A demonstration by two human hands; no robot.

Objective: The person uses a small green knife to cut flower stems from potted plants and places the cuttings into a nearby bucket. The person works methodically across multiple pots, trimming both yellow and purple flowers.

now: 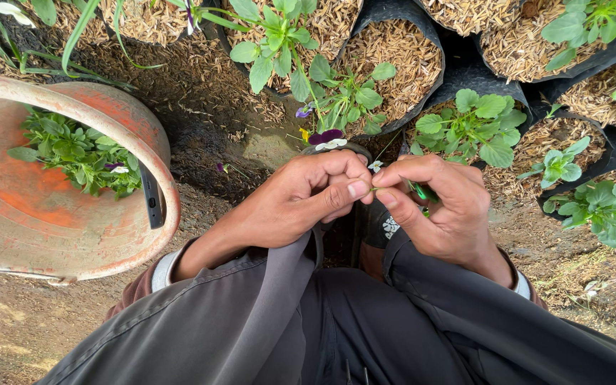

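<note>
In the head view, a thin green plant stem is pinched at centre frame between the left hand and the right hand, fingertips touching. A weathered orange plastic bucket of cut greens lies at nine o'clock. Black grow bags of husk-mulched seedlings are ranged at twelve to two o'clock.

Thin green stem w/ small white flower, pinched horizontal btwn both thumbs, above lap.
</note>
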